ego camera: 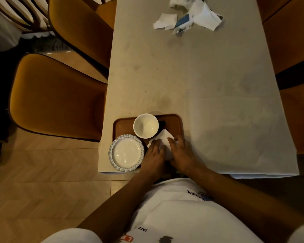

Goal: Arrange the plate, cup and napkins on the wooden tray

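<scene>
A wooden tray (172, 122) lies at the table's near left corner. On its far side stands an empty white cup (145, 126). A white plate with a blue patterned rim (126, 153) sits at the tray's near left, overhanging its edge. A white napkin (163, 138) lies on the right half of the tray. My left hand (154, 155) and my right hand (181, 151) both rest flat on the napkin, fingers pressing on its near part and covering much of it.
Crumpled white napkins and a blue-and-white wrapper (188, 16) lie at the far end of the pale table (209, 85). Mustard-coloured chairs (60, 95) stand along the left side, another at the right (295, 50). Wooden floor shows below left.
</scene>
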Available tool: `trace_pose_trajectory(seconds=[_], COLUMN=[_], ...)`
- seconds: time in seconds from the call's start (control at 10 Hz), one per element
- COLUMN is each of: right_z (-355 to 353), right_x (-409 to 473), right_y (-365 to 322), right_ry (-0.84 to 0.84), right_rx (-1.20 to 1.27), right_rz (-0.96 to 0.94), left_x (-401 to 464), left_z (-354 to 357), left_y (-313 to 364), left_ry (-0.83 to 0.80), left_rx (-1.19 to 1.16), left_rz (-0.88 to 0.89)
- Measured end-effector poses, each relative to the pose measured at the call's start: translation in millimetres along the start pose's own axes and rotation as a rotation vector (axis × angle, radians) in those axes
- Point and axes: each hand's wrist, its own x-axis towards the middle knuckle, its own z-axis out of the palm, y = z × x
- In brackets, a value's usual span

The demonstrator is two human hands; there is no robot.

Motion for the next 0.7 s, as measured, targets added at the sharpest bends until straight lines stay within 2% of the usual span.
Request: trace_pose_trajectory(seconds=[0.5,0.7], right_z=[0,-7], right_x=[5,-3], right_y=[0,-4], right_ry=[-0.048,0.012], right_rx=[-0.053,-0.024], right_rz=[-0.008,-0.016], left_x=[2,-16], left_z=[-3,-15], left_y=[-3,0], left_ry=[-0.02,0.047], left_rx=[-0.055,-0.147], left_rz=[-0.064,-0.115])
